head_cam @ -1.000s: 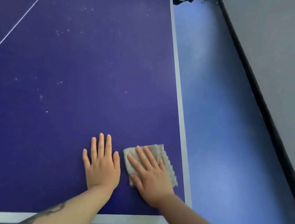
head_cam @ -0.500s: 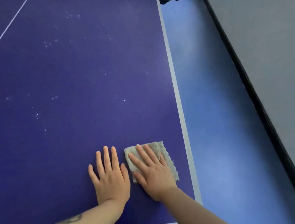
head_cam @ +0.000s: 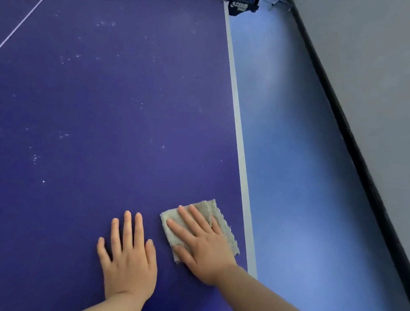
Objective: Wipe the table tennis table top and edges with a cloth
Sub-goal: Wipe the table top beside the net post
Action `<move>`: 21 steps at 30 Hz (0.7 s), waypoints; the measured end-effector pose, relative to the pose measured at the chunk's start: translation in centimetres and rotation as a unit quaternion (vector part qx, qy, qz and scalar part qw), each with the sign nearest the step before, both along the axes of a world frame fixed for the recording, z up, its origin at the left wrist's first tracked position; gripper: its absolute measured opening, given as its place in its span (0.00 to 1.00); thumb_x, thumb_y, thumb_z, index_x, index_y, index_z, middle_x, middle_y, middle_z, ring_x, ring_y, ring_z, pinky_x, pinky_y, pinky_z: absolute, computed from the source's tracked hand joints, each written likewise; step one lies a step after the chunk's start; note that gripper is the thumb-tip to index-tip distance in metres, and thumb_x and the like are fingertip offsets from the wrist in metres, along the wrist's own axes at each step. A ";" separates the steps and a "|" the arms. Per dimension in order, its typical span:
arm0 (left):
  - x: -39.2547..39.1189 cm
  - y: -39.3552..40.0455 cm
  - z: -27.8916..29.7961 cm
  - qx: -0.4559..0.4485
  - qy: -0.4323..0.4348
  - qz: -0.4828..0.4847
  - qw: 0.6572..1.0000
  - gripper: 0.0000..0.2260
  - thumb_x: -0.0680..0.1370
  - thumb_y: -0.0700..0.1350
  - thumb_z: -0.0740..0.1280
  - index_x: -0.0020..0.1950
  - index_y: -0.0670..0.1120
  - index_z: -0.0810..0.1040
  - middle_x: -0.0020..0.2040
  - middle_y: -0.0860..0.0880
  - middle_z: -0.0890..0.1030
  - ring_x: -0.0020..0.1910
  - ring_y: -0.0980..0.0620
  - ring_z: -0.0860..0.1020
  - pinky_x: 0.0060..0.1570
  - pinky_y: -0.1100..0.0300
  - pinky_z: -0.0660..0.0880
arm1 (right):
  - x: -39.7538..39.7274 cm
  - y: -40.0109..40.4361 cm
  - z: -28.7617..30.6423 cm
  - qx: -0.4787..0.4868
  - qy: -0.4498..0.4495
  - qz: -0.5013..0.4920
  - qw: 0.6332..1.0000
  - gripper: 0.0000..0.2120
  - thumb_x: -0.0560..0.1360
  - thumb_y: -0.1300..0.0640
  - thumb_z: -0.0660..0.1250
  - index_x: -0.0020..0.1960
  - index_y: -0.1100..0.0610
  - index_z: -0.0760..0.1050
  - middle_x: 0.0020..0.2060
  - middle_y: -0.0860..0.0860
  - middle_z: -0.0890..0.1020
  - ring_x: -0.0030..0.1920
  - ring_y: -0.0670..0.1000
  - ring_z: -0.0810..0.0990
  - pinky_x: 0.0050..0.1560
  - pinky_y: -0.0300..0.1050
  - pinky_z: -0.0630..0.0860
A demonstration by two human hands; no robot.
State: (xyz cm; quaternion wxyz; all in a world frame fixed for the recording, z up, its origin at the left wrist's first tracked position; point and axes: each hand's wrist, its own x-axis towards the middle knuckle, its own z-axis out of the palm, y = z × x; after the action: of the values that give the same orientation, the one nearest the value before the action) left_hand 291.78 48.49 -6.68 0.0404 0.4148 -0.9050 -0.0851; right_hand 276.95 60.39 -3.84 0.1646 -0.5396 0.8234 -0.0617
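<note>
Two bare hands lie flat on the dark blue table tennis worktop (head_cam: 91, 110). The right hand (head_cam: 203, 249), fingers spread and straight, presses the small folded grey cloth with frayed edges (head_cam: 220, 221), near the white right edge line (head_cam: 239, 143). The cloth's long axis runs away from the person, tilted slightly left. The left hand (head_cam: 129, 260) rests open just beside it, holding nothing. White specks (head_cam: 62, 135) dot the surface further away.

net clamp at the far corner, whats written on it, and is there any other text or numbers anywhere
Net clamp: white print in two lines, seen upside down from here; it looks like Chinese characters over a short word, too small and blurred to quote.
Table top, cloth, floor, wall: no text, only the white lines on the table.
</note>
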 end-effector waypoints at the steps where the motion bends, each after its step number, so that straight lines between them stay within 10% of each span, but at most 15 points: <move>1: 0.1 0.0 -0.2 -0.013 -0.005 0.002 1.000 0.28 0.79 0.52 0.49 0.77 0.43 0.63 0.77 0.43 0.64 0.75 0.40 0.62 0.67 0.35 0.58 | -2.1 -0.3 0.2 0.015 -0.039 -0.010 0.999 0.26 0.82 0.38 0.42 0.79 0.35 0.43 0.78 0.38 0.39 0.77 0.42 0.33 0.76 0.53 0.35; 6: -4.1 4.2 0.3 0.031 -0.021 0.172 0.984 0.26 0.82 0.52 0.51 0.79 0.48 0.50 0.79 0.45 0.51 0.79 0.43 0.51 0.73 0.37 0.54 | -6.6 2.3 -0.5 0.021 -0.004 -0.228 0.973 0.31 0.75 0.36 0.33 0.78 0.35 0.38 0.77 0.39 0.36 0.74 0.40 0.29 0.79 0.55 0.43; 11: -11.2 10.0 1.4 0.073 0.010 0.323 0.944 0.27 0.81 0.55 0.40 0.80 0.50 0.50 0.79 0.49 0.48 0.79 0.46 0.47 0.74 0.39 0.49 | -5.9 2.9 -1.3 -0.056 0.046 0.012 0.997 0.26 0.81 0.41 0.50 0.77 0.44 0.61 0.77 0.48 0.64 0.77 0.50 0.59 0.74 0.55 0.62; 15: -11.4 10.2 0.7 0.050 -0.001 0.344 0.938 0.27 0.80 0.57 0.36 0.79 0.52 0.44 0.79 0.50 0.43 0.79 0.47 0.44 0.75 0.40 0.46 | -11.0 -1.1 -0.6 -0.013 -0.001 0.178 0.984 0.27 0.82 0.41 0.43 0.80 0.42 0.47 0.80 0.44 0.45 0.79 0.48 0.39 0.77 0.56 0.47; 21: -11.4 10.2 0.3 0.040 -0.022 0.357 0.933 0.27 0.81 0.56 0.40 0.80 0.50 0.50 0.80 0.47 0.52 0.79 0.44 0.50 0.74 0.38 0.52 | -14.2 -0.5 -1.4 -0.020 0.001 -0.130 0.991 0.29 0.81 0.39 0.39 0.81 0.44 0.44 0.81 0.48 0.44 0.80 0.51 0.41 0.77 0.60 0.50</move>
State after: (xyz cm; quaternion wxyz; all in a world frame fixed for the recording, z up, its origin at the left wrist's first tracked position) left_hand 280.33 58.74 -6.39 0.0314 0.7137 -0.6937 -0.0919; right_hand 262.79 59.86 -5.29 0.1438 -0.4308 0.8854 -0.0988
